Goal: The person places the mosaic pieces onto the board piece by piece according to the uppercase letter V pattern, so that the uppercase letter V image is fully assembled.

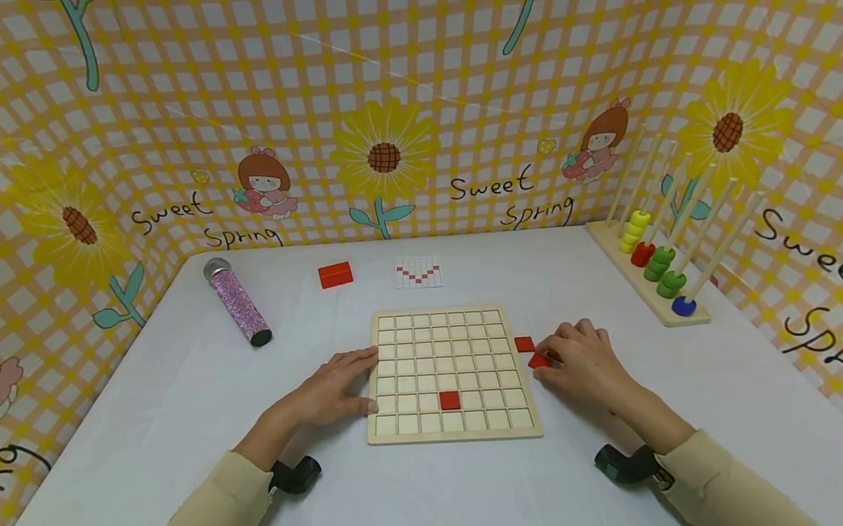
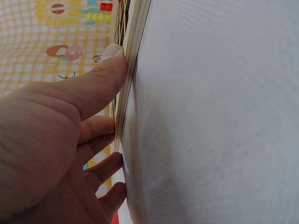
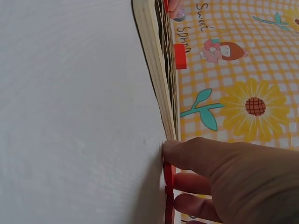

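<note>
A wooden grid board (image 1: pixel 455 439) lies on the table, with one red square tile (image 1: pixel 449 400) sitting in a cell of its second row from the front. Along the board's left edge rests my left hand (image 1: pixel 331 392), its thumb and fingers spread and touching the side. In the left wrist view the thumb (image 2: pixel 105 77) lies against the wooden rim. To the right of the board, my right hand (image 1: pixel 584 366) pinches a red tile (image 1: pixel 539 360) between thumb and fingers, low at the table. Another red tile (image 1: pixel 524 344) lies just beyond it, near the board's right edge.
Behind the board are a red block or stack (image 1: pixel 336 275) and a small card (image 1: pixel 417 272) with a red V pattern on a grid. A glittery pink microphone (image 1: pixel 240 304) lies at the left. A bead rack (image 1: pixel 686 319) with upright pegs stands at the right, before the checked cloth.
</note>
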A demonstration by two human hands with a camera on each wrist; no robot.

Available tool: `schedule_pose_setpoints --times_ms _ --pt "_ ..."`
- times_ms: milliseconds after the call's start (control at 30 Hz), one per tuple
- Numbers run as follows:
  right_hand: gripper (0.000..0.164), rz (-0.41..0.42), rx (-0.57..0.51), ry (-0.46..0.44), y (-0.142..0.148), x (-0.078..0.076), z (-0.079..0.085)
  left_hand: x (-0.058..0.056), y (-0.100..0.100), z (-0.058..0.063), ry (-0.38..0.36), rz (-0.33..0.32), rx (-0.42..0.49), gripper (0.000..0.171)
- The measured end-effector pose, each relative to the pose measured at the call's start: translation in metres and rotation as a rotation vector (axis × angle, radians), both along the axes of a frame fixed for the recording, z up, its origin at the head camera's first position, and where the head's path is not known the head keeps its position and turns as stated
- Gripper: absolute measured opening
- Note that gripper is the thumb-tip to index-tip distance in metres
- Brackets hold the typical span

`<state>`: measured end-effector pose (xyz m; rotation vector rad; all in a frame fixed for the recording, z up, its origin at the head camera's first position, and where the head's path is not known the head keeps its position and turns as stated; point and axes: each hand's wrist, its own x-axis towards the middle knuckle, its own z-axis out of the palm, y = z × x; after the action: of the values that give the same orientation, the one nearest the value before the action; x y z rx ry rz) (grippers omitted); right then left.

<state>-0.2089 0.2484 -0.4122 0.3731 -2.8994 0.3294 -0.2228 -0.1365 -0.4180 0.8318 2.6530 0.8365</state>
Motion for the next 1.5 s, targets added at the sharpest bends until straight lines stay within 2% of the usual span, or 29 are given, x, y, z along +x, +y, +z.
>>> schedule_pose_setpoints --times_ms 400,900,1500 --pt "0.027 -0.024 0.006 -0.014 0.006 -0.001 0.001 -0.001 -0.001 -0.001 0.009 -0.013 -0.001 0.075" --pt "0.023 -0.008 0.0 -0.019 0.011 0.001 0.001 0.0 -0.002 -0.001 0.017 -0.012 -0.016 0.075" --pt "0.022 0.019 -0.007 0.016 0.008 0.002 0.003 -0.001 -0.001 0.0 0.012 -0.012 -0.006 0.074"
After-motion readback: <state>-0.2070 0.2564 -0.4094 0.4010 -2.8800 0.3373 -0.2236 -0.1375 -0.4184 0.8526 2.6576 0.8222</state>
